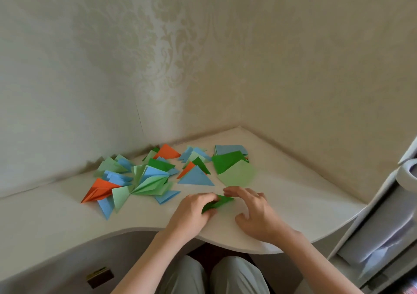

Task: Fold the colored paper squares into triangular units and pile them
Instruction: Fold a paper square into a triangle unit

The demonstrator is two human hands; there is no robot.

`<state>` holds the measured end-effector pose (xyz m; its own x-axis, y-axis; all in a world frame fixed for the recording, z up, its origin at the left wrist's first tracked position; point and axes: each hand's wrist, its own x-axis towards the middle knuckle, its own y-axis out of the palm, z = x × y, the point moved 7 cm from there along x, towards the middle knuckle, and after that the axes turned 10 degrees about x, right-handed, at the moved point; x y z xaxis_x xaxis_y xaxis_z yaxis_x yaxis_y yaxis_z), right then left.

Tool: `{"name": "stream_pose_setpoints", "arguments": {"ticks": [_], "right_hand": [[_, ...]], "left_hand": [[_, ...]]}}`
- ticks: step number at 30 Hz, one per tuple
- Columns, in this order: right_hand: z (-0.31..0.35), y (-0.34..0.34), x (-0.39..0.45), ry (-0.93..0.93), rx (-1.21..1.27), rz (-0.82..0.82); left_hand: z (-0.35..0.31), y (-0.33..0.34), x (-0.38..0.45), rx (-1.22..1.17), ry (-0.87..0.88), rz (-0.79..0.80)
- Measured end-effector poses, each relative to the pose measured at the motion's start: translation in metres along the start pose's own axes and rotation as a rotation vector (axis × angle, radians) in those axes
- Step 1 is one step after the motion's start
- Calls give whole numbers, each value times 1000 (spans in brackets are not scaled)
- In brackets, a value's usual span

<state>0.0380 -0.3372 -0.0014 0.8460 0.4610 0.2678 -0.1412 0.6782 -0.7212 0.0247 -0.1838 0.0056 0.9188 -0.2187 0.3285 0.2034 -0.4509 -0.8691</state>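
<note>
Now folding: both hands are working on one dark green paper piece (217,203) near the front of the pale curved table (293,203).
Left hand (194,210): its fingers are pinching the green piece.
Right hand (252,210): its fingertips are pressing on the paper's far end; fingers look bent, but it is blurry.
Done pile: many folded triangles of blue, green and orange paper (135,178) are lying to the left.
Left to fold: a small stack of flat paper squares (232,160) is waiting behind the hands.

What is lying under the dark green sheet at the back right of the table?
The dark green sheet overlaps a light green sheet and a stack of blue squares. The covered parts cannot be seen.
</note>
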Motion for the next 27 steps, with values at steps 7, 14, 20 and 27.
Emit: {"name": "stream_pose_setpoints", "arguments": {"ticks": [7,14,20,27], "right_hand": [[4,12,10,-55,-19,-143],[2,11,19,67,-7,-359],[-1,21,27,169,-4,-333],[-12,22,29,254,142,-259]], "left_hand": [[35,-8,-7,-143,-142,-53],[32,-7,-2,-73,-194,-175],[29,1,4,49,-207,-206],[44,1,3,-151,-264,-166]]}}
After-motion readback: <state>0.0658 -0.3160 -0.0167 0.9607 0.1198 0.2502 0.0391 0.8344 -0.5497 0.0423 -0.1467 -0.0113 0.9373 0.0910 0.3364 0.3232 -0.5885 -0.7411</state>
